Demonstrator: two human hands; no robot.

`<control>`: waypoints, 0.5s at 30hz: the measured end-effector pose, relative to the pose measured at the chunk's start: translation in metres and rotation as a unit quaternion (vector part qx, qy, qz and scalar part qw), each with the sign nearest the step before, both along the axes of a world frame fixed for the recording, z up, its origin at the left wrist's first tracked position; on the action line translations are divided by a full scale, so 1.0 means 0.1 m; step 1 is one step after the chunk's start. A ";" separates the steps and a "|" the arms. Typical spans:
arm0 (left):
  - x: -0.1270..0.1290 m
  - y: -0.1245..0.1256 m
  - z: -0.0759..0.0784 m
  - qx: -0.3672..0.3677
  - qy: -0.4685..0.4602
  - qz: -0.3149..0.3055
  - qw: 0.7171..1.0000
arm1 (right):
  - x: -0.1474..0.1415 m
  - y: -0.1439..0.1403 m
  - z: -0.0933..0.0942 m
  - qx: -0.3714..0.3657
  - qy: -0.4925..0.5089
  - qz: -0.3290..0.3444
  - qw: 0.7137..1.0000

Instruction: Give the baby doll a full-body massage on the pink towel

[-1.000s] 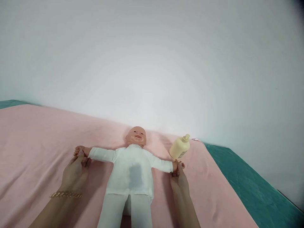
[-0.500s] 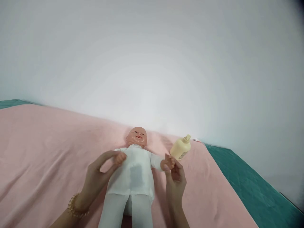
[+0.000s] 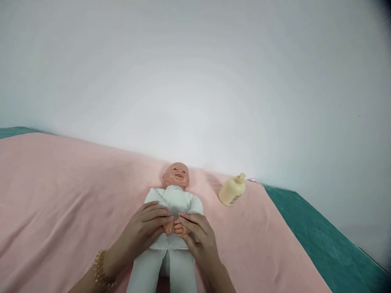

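Head view: on pink cloth [image 3: 259, 244], lying face up, white-clothed doll [image 3: 166, 243], head toward pale wall [image 3: 195, 81]. Left hand [image 3: 149, 221], bracelet [image 3: 100, 268] at wrist, curled narrowly around one doll fist; right hand [image 3: 200, 236] likewise pinching other. Both fists together over belly. Beside doll, well apart from hands: yellow pump bottle [image 3: 232, 190]. Past cloth's edge, green surface [image 3: 330, 232].

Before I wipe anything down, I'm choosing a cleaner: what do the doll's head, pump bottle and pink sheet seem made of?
Doll's head: probably vinyl or another plastic, smooth and slightly glossy, with highlights on the lower face.
Pump bottle: likely moulded plastic, satin-looking, with soft shading on its rounded shoulders.
Pink sheet: fabric, matt, with soft creases; fibre unclear.
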State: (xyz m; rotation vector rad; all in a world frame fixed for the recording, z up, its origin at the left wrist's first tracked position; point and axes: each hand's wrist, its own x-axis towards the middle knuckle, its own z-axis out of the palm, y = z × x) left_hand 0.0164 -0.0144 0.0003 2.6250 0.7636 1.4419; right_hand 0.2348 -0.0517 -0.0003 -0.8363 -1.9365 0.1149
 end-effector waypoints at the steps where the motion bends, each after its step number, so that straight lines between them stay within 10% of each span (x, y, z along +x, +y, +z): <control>1: -0.01 0.00 -0.01 -0.022 -0.015 -0.002 1.000 | 0.01 0.00 -0.02 -0.011 0.028 -0.006 1.000; 6: -0.06 -0.03 -0.01 -0.238 -0.195 0.094 0.947 | 0.10 0.01 -0.02 -0.115 0.262 -0.133 0.949; 11: -0.15 -0.02 0.14 -0.358 -0.472 0.258 0.763 | 0.33 0.09 0.02 -0.214 0.430 -0.252 0.840; 15: -0.36 0.14 0.02 -0.418 -0.607 0.211 0.642 | 0.59 0.21 -0.15 -0.254 0.517 -0.239 0.782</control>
